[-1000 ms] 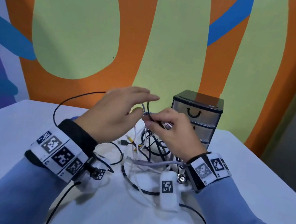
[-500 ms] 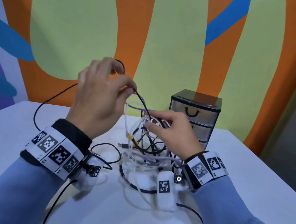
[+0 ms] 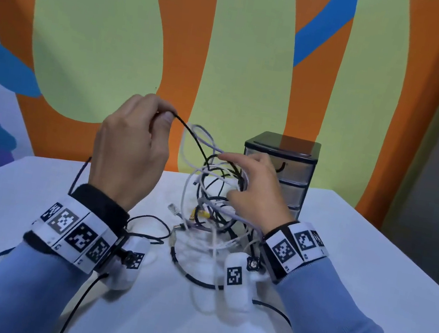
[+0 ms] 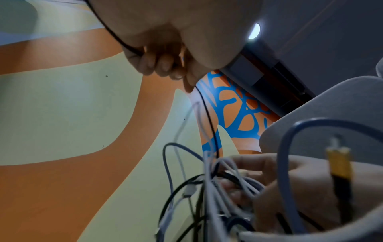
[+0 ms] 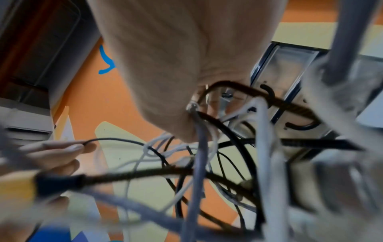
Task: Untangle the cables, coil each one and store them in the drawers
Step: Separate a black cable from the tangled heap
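Observation:
A tangle of black, white and pale purple cables hangs above the white table, lifted at its top. My left hand is raised left of it and pinches a thin black cable between thumb and fingertips; that cable runs down into the tangle. My right hand grips the knot of cables at its upper right, fingers curled into the strands. A yellow-tipped plug dangles low in the tangle. The small drawer unit stands just behind my right hand.
The drawer unit has a black top and clear drawers with black handles, all closed. A thick black cable loops on the table under the tangle. Another black lead trails off behind my left wrist. A painted wall rises behind the table.
My left hand has risen and pulled the thin black cable up and to the left. The tangle has lifted higher off the table with my right hand still gripping it.

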The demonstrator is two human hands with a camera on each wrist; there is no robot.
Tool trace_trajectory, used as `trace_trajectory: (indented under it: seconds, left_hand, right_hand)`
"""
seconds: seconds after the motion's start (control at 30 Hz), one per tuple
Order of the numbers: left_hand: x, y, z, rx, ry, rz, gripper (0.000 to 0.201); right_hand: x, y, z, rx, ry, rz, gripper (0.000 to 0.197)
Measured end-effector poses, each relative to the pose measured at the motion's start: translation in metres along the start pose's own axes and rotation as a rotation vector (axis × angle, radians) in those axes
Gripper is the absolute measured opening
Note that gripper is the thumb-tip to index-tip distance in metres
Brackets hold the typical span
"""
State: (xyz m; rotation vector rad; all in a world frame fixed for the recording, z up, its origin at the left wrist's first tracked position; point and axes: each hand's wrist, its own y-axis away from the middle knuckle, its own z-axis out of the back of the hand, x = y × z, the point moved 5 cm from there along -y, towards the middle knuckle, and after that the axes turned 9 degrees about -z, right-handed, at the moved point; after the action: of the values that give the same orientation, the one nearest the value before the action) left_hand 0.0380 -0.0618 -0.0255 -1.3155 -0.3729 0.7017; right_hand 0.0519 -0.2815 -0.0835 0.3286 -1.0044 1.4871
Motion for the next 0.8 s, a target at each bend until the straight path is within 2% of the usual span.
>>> trace_trajectory:
  seconds: [0.1,0.2,0.27,0.37,0.5,0.57,0.67,0.73,0.8]
  left_hand:
    - [-0.005,0.003,-0.007,0.072,0.059,-0.017,0.017]
    - [-0.017,0.004,-0.015,0.196,0.077,-0.127,0.015]
    - [-0.020,0.006,-0.019,0.283,0.084,-0.176,0.014]
    - [-0.021,0.008,-0.021,0.351,0.105,-0.184,0.012]
    - [-0.026,0.006,-0.017,0.273,0.199,-0.166,0.003]
    - [-0.031,0.006,-0.013,0.224,0.230,-0.171,0.004]
    - [-0.039,0.005,-0.007,0.184,0.298,-0.174,0.008]
    - [-0.040,0.004,-0.005,0.201,0.359,-0.136,0.012]
    - [-0.034,0.003,-0.007,0.280,0.382,-0.061,0.015]
  right_hand:
    - [0.010,0.005,0.000,0.036,-0.140,0.096,0.055]
    - [0.016,0.006,-0.009,0.040,-0.117,0.168,0.028]
    - [0.016,0.006,-0.014,0.064,-0.121,0.178,0.018]
    - [0.017,0.008,-0.022,0.221,-0.165,0.133,0.020]
    - [0.018,0.013,-0.032,0.379,-0.245,0.024,0.027]
    - [0.018,0.010,-0.032,0.355,-0.293,-0.027,0.028]
    - [0.011,0.003,-0.025,0.229,-0.398,-0.101,0.028]
    - [0.004,-0.001,-0.020,0.125,-0.413,-0.103,0.027]
    - [-0.002,0.000,-0.016,0.053,-0.391,-0.072,0.028]
